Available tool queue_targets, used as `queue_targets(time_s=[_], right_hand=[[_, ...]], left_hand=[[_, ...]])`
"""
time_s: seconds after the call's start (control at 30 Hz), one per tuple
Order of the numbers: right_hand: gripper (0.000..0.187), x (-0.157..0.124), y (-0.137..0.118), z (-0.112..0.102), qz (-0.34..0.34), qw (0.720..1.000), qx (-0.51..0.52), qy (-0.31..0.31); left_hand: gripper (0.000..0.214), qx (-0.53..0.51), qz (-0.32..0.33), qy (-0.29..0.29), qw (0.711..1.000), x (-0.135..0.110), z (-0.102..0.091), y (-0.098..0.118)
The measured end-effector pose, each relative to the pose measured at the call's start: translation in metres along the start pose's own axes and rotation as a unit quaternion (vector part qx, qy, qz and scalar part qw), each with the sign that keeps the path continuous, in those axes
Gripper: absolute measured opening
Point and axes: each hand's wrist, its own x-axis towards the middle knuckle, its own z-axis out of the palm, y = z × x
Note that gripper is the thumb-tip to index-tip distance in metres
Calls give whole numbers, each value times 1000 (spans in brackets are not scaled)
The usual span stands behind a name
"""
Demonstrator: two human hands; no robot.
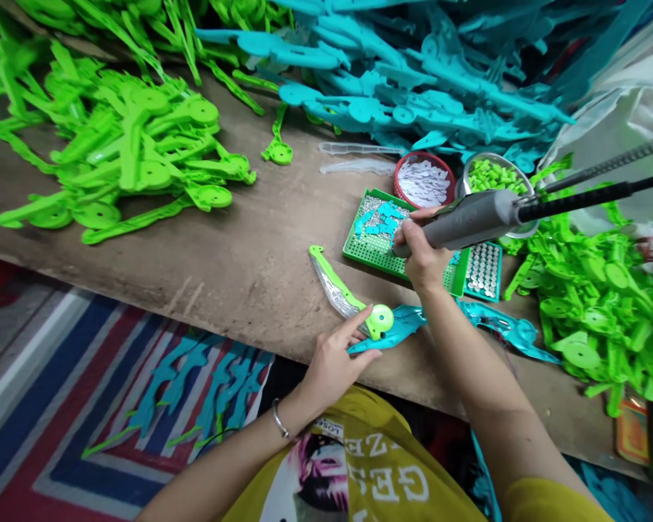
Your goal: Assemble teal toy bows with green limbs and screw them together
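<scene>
The left hand (333, 360), thumb and forefinger apart, touches the lime-green, round-ended plastic arm (351, 296) over the turquoise plastic body (405, 326) on the tabletop (250, 275); whether pinching, I can't tell. Slack fingers could let it slip. The right hand (425, 259) clasps the grey cylindrical driver (473, 220).

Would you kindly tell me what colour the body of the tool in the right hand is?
Grey: the tool in the right hand shows best in the head view.

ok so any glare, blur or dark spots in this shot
Head view: fairly crisp around the left hand; head view: small bright glints on the bracelet and clear strip; head view: dark gaps behind the blue pieces, softer detail toward the edges.
</scene>
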Motion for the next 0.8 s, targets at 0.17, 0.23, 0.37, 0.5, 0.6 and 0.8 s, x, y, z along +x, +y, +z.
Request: queue_targets(time_s=[0.17,0.23,0.37,0.5,0.6,0.8], right_hand=[[37,3,-16,-3,-2,1000,-30,-3],[38,-4,-34,-7,-15,999,-35,-6],[35,-38,-74,-19,-9,998,-1,-55],[28,-79,-92,-34,46,987,46,-146],[27,-97,-90,-40,67,984,36,-164],[26,-101,-79,-39,53,985,17,-160]], left_hand=[[71,-15,5,7,1000,1,2,-2],[71,-20,5,10,1000,1,3,-3],[71,-39,-1,4,999,1,5,-3],[71,-55,9,-1,998,1,5,-4],[72,-60,15,-6,998,1,4,-4],[71,-54,6,-3,999,1,4,-2]])
